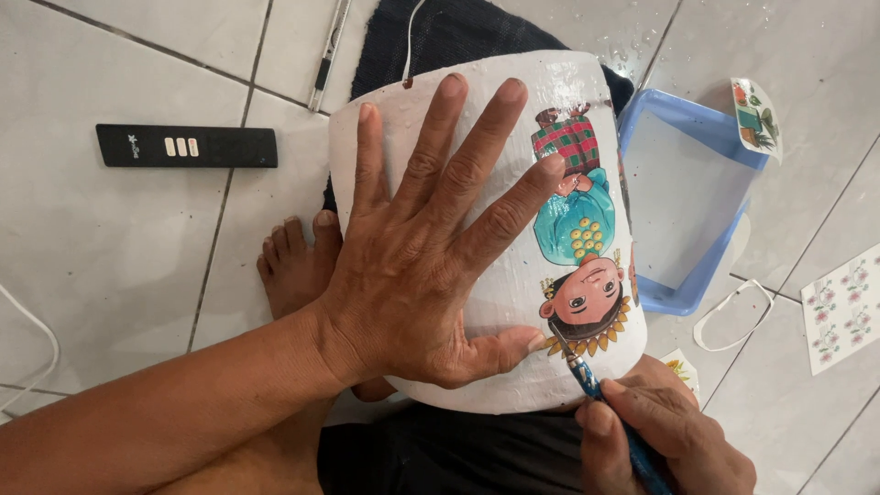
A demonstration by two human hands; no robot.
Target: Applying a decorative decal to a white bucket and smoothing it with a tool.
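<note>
The white pot point(477, 275) lies on its side across the person's lap at the centre of view. The left hand point(431, 266) rests flat on it, fingers spread wide, steadying it. At 5 o'clock the right hand point(660, 440) has its fingers pinching a blue brush point(605, 403), tip touching the cartoon-figure decal point(577, 257) near the headdress. Light strokes outward from the decal's middle would likely flatten its edge best. A blue tray point(642, 119) sits at 2 o'clock on the tiled floor point(110, 247).
</note>
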